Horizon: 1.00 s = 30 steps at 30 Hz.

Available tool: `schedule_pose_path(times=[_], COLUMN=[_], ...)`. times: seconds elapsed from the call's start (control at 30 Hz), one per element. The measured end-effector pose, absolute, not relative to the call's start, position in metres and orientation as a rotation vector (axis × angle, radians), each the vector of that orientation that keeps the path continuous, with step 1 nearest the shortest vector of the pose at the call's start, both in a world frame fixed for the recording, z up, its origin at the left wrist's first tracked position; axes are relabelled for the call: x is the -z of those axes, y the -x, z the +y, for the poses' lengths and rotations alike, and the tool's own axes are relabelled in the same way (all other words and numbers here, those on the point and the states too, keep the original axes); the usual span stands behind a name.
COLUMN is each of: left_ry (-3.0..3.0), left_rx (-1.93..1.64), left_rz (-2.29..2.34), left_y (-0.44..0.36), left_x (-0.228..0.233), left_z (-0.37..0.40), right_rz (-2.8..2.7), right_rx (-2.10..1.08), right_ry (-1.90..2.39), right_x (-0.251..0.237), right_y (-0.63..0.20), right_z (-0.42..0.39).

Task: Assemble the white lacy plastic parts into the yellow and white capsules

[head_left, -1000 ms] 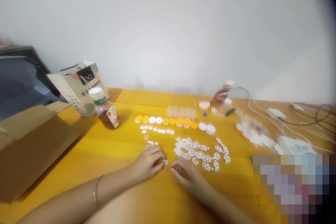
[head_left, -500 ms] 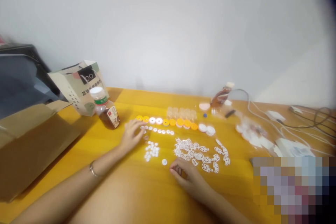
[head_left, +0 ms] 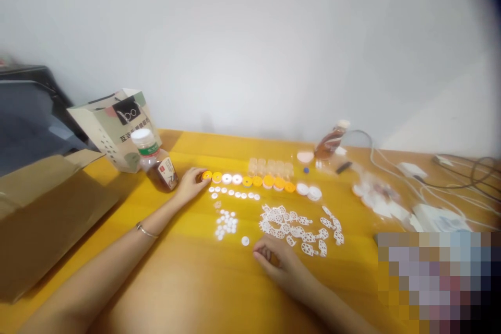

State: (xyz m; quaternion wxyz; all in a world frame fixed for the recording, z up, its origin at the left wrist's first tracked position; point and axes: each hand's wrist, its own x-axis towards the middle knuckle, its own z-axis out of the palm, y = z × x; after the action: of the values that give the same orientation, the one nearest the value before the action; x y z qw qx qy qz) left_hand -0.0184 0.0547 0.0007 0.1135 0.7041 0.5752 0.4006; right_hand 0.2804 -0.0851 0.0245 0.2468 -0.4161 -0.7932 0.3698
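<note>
Reaching with left hand (head_left: pixel 190 183) — fingertips together on the end yellow ring (head_left: pixel 207 176) just beyond it; a clumsy nudge could scatter the row. Right hand (head_left: pixel 279 261) rests curled, single white disc (head_left: pixel 245 241) just left — easily flicked away.

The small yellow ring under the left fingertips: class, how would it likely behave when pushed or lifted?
The yellow ring looks flat and thin, so it would probably slide on the smooth table, not roll. Being tiny, it is likely light and fiddly for the left hand to pinch.
</note>
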Motion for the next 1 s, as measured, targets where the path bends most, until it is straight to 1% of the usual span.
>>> schedule_pose_path(times=[0.17,0.23,0.37,0.4,0.5,0.77,1.0], left_ry=[-2.045,-2.148,-2.393,-2.425,-2.454,-2.526,-2.574], left_rx=[-1.362,-1.358,-1.017,-0.918,-0.776,-0.603,-0.606], left_rz=[1.721,1.603,1.189,1.129,1.063,1.119,1.145], left_y=[0.002,-0.013,-0.047,-0.054,-0.065,-0.068,-0.071], left_x=[-0.018,-0.026,-0.037,-0.037,-0.035,-0.023,-0.025], left_z=[0.031,0.009,-0.039,-0.048,-0.062,-0.063,-0.066], right_rz=[-2.151,-2.141,-2.090,-2.078,-2.059,-2.086,-2.089], right_rx=[-0.994,-0.984,-0.951,-0.951,-0.956,-0.955,-0.984], right_ry=[1.134,1.136,1.149,1.151,1.152,1.125,1.137], right_x=[-0.025,-0.024,-0.018,-0.017,-0.015,-0.015,-0.018], right_y=[-0.280,-0.281,-0.283,-0.284,-0.285,-0.286,-0.285], right_z=[-0.085,-0.086,-0.084,-0.084,-0.082,-0.081,-0.082])
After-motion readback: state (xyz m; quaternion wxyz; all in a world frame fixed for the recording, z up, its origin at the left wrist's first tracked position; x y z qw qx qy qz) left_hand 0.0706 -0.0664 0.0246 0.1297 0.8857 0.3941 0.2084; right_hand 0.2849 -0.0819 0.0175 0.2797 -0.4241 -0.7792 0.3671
